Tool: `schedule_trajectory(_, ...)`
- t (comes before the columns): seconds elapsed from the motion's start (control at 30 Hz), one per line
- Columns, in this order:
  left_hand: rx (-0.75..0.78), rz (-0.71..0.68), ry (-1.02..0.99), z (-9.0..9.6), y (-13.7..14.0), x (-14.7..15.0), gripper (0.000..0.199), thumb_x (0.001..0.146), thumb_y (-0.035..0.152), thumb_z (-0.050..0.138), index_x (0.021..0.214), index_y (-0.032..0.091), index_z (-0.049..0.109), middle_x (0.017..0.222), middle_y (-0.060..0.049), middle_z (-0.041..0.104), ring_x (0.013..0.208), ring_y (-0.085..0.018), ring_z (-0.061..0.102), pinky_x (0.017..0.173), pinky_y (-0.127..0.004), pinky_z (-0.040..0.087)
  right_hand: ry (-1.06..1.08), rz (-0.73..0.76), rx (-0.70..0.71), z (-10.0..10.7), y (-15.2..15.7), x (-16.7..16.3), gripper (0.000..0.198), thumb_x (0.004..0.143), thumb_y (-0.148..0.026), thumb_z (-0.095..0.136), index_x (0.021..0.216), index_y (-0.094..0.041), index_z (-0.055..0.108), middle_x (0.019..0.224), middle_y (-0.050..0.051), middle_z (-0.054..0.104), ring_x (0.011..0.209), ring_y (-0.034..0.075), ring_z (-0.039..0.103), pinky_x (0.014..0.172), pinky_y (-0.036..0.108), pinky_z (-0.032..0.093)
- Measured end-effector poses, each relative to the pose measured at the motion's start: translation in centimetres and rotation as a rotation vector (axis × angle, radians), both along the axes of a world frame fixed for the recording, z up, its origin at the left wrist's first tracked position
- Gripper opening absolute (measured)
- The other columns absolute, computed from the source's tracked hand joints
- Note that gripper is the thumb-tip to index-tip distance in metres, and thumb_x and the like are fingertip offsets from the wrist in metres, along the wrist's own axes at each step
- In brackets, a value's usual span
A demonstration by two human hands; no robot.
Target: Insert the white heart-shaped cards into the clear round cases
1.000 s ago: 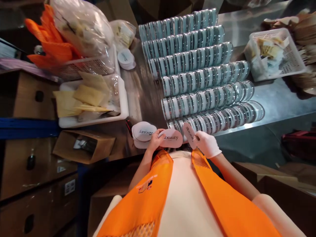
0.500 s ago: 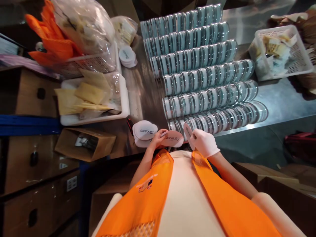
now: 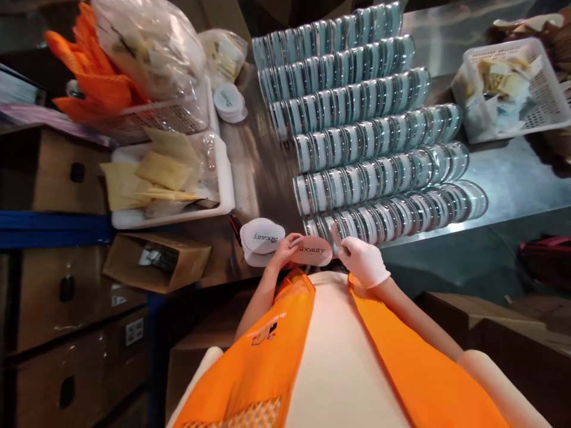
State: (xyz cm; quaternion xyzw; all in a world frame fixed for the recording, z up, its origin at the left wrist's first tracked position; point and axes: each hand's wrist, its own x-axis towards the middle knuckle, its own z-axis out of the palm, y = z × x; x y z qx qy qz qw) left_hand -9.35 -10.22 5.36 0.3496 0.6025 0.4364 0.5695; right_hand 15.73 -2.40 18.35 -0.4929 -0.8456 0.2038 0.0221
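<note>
Bare, my left hand (image 3: 286, 251) pinches a white oval card (image 3: 312, 251) printed "beauty", held flat at the table's front edge. My right hand (image 3: 360, 259), in a white glove, is closed on another oval card (image 3: 335, 234), seen nearly edge-on beside the first. Left of my left hand lies a pile of the same printed oval cards (image 3: 262, 236). Just beyond my right hand runs the nearest row of round clear containers (image 3: 401, 214) with pale inserts, standing on edge against each other.
Several more rows of clear containers (image 3: 357, 98) fill the metal table (image 3: 250, 148). At left stand a white tray (image 3: 226, 178) with yellowish envelopes and a basket with orange cloth (image 3: 96, 77). A white basket (image 3: 546, 89) sits at right. Cardboard boxes (image 3: 156, 261) flank the table.
My right hand has shifted slightly left, bringing its card closer to edge-on and nearer the card in my left hand. The left hand has hardly moved.
</note>
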Motion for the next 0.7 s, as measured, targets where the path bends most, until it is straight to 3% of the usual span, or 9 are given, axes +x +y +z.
schedule_trajectory(0.13, -0.002, 0.0, -0.02, -0.2, 0.0, -0.1, 0.035, 0.08, 0.042, 0.078, 0.105, 0.019, 0.07, 0.103, -0.007, 0.071, 0.094, -0.021, 0.066, 0.082, -0.027, 0.052, -0.056, 0.182, -0.146, 1.2, 0.2, 0.4, 0.018, 0.091, -0.022, 0.052, 0.083, -0.02, 0.068, 0.083, 0.005, 0.072, 0.073, 0.015, 0.061, 0.062, 0.027, 0.029)
schedule_trajectory(0.27, 0.003, 0.042, -0.006, -0.5, 0.0, 0.0, 0.033, 0.079, 0.041, 0.078, 0.102, 0.019, 0.07, 0.101, -0.006, 0.071, 0.093, -0.02, 0.066, 0.084, -0.028, 0.053, -0.189, 0.083, -0.135, 1.0, -0.3, 2.0, 0.018, 0.093, -0.023, 0.051, 0.084, -0.019, 0.067, 0.083, 0.006, 0.072, 0.069, 0.016, 0.06, 0.06, 0.029, 0.025)
schedule_trajectory(0.37, 0.007, 0.042, -0.009, -0.5, 0.0, 0.1, 0.032, 0.08, 0.04, 0.078, 0.102, 0.019, 0.069, 0.1, -0.005, 0.07, 0.092, -0.019, 0.065, 0.085, -0.028, 0.052, -0.148, 0.056, -0.054, -1.2, -0.6, 2.6, 0.02, 0.094, -0.022, 0.048, 0.085, -0.019, 0.066, 0.084, 0.007, 0.072, 0.072, 0.016, 0.061, 0.062, 0.028, 0.028)
schedule_trajectory(0.5, -0.004, 0.025, -0.021, -0.5, 0.0, 0.2, 0.033, 0.079, 0.038, 0.078, 0.103, 0.019, 0.068, 0.098, -0.004, 0.068, 0.089, -0.018, 0.063, 0.083, -0.027, 0.051, -0.066, 0.006, 0.014, -6.4, -0.4, 1.5, 0.026, 0.097, -0.019, 0.043, 0.086, -0.017, 0.067, 0.088, 0.009, 0.072, 0.079, 0.016, 0.063, 0.067, 0.024, 0.034)
schedule_trajectory(0.6, -0.005, 0.04, -0.034, -0.8, -0.1, 0.0, 0.034, 0.079, 0.039, 0.078, 0.104, 0.019, 0.067, 0.099, -0.004, 0.067, 0.088, -0.017, 0.062, 0.081, -0.025, 0.05, -0.078, -0.048, -0.058, -9.2, -0.4, 0.3, 0.029, 0.1, -0.019, 0.041, 0.092, -0.016, 0.069, 0.091, 0.01, 0.074, 0.081, 0.015, 0.065, 0.068, 0.022, 0.037)
schedule_trajectory(0.7, -0.001, 0.043, 0.006, -1.5, -0.1, -0.4, 0.035, 0.08, 0.041, 0.077, 0.105, 0.018, 0.067, 0.097, -0.003, 0.067, 0.085, -0.015, 0.062, 0.079, -0.024, 0.049, -0.174, -0.113, -0.172, -9.7, -0.6, -0.8, 0.027, 0.101, -0.022, 0.042, 0.1, -0.016, 0.069, 0.097, 0.011, 0.075, 0.083, 0.017, 0.069, 0.068, 0.023, 0.039)
